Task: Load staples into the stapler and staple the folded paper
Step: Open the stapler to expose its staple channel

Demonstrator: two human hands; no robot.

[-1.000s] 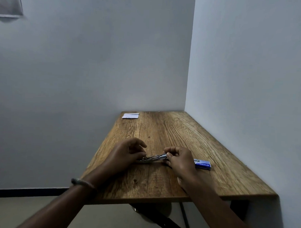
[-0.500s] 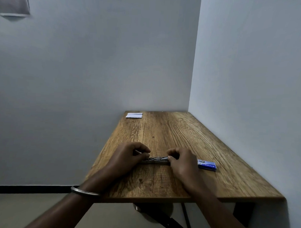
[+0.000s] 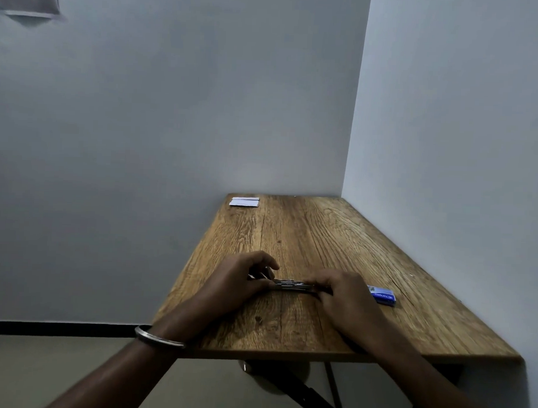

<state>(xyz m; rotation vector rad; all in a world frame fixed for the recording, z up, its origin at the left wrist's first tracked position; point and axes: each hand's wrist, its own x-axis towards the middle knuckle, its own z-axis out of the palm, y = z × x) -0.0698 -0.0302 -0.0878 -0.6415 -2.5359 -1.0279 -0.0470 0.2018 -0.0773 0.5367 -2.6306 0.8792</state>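
While the left hand (image 3: 237,282) pinches one end of a metal stapler (image 3: 291,285) on the wooden surface (image 3: 321,236), the right hand (image 3: 344,293) grips the other end, a blue staple box (image 3: 382,294) just beside it.

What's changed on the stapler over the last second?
The stapler, raised slightly a second ago, now lies flat on the table; the left hand and right hand still grip its ends. The blue staple box and folded paper stayed put.

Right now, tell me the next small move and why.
Probably press the stapler shut: both hands, left hand and right hand, hold its ends flat on the table, while the folded paper lies untouched at the far edge.
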